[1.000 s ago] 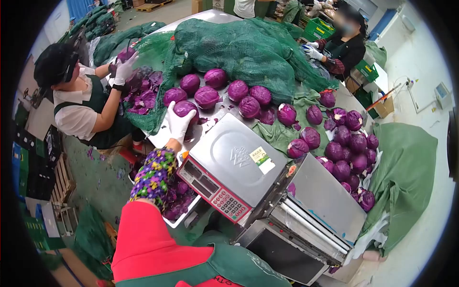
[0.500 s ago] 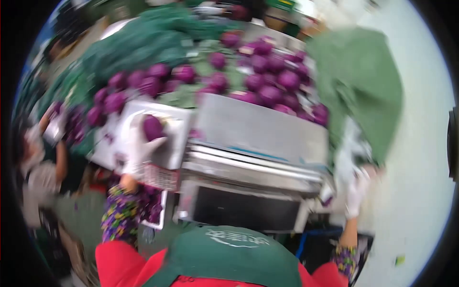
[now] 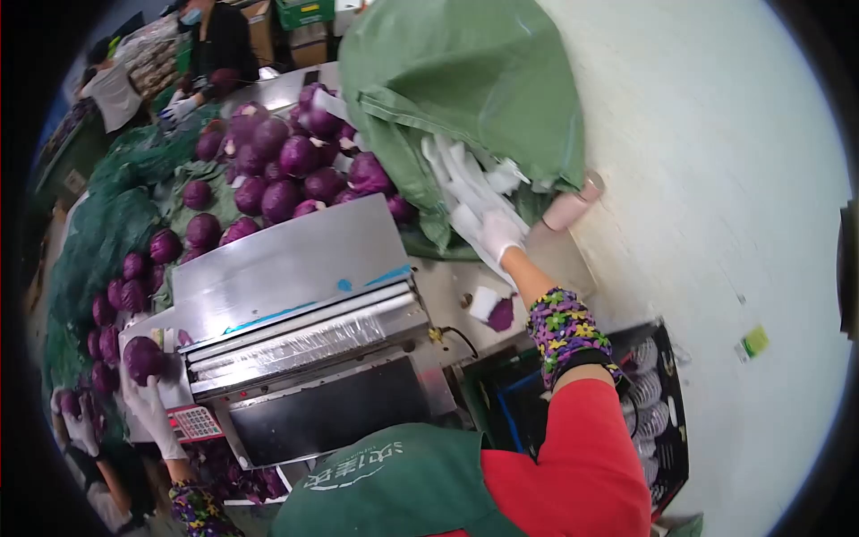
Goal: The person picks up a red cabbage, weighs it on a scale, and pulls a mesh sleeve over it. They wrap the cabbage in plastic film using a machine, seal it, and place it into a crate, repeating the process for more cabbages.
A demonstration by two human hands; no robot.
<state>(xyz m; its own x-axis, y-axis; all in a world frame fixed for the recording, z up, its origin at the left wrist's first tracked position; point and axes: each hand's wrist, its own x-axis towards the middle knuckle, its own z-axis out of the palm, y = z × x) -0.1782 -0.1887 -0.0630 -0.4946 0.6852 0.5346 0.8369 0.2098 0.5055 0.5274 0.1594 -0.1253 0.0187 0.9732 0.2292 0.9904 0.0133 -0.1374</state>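
Note:
My left hand [image 3: 154,413], in a white glove, has its fingers around the lower side of a red cabbage [image 3: 143,360] at the left, above a scale with a red-and-white keypad [image 3: 197,422]. My gloved right hand [image 3: 499,236] is at the white strips [image 3: 461,174] that spill from under a green sack [image 3: 483,80]; its fingers look curled on them, though partly hidden. Between my arms stands a wrapping machine [image 3: 295,345] with clear film over its roller and a dark plate in front.
Many red cabbages [image 3: 300,157] are heaped behind the machine, beside green netting [image 3: 112,192]. A pink bottle [image 3: 574,201] is by the wall. A black crate [image 3: 676,394] with clear containers stands at right. A co-worker's gloved hand [image 3: 80,425] holds a cabbage at far left; other people work behind.
The view has swung right and sharpened. My right hand has moved in to the white strips by the sack. My left hand stays with the cabbage at the scale.

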